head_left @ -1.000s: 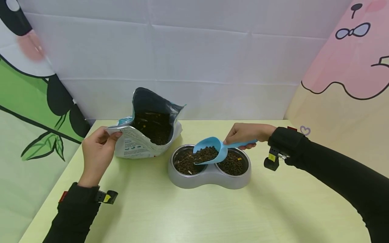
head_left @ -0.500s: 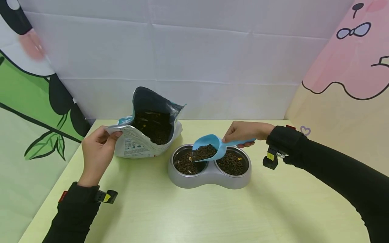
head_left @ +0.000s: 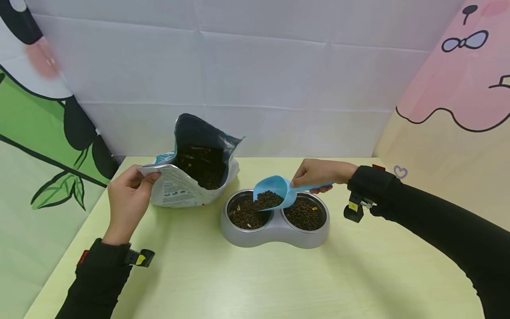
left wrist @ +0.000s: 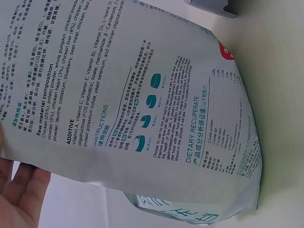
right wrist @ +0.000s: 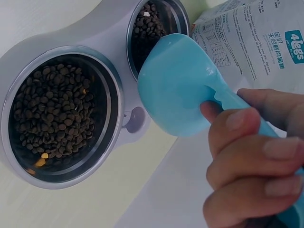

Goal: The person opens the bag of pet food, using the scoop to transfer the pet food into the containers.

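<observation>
My left hand (head_left: pixel 129 201) pinches the near top edge of a pet food bag (head_left: pixel 175 188) between thumb and fingers. The bag stands with its mouth wide and brown kibble (head_left: pixel 209 177) shows inside. In my right hand (head_left: pixel 314 173) is a blue scoop (head_left: pixel 275 184), gripped by its handle. It is tilted over the left bowl (head_left: pixel 239 228) of a grey double pet feeder (head_left: pixel 275 237), with kibble at its lip. The right bowl (right wrist: pixel 102 154) holds a heap of kibble with a few yellow bits. In the right wrist view the scoop's back hides part of the left bowl.
Everything stands on a pale yellow table (head_left: pixel 279 283). A white cloth wall (head_left: pixel 259 79) rises along its back edge, and printed cartoon sheets hang at the left and right. The bag is close to the back wall, left of the feeder.
The scoop has shifted slightly up and left over the left bowl, and its load looks a little smaller. My left hand and the bag have stayed nearly still.
</observation>
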`<action>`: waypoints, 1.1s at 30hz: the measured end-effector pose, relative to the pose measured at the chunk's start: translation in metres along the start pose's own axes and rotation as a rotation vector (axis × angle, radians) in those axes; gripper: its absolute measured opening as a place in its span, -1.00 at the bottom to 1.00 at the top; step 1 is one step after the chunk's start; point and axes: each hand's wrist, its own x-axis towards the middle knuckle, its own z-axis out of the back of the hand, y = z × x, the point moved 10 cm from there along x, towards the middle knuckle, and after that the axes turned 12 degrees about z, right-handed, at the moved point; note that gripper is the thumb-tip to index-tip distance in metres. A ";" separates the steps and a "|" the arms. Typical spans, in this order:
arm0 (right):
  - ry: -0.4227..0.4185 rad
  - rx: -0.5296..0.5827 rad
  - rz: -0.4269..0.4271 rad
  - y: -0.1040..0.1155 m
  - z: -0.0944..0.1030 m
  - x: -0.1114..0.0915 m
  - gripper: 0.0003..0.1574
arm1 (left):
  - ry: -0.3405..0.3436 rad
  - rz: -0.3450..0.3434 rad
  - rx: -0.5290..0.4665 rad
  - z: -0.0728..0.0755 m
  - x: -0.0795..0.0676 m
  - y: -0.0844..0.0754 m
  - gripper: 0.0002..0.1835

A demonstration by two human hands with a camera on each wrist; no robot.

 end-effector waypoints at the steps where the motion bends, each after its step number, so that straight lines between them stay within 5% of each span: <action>1: -0.001 -0.003 -0.002 0.000 0.000 0.001 -0.71 | 0.000 -0.004 -0.002 0.000 0.000 0.000 -0.82; 33: -0.022 -0.095 0.005 0.019 0.010 0.000 -0.79 | 0.015 0.029 -0.016 -0.005 -0.001 -0.001 -0.78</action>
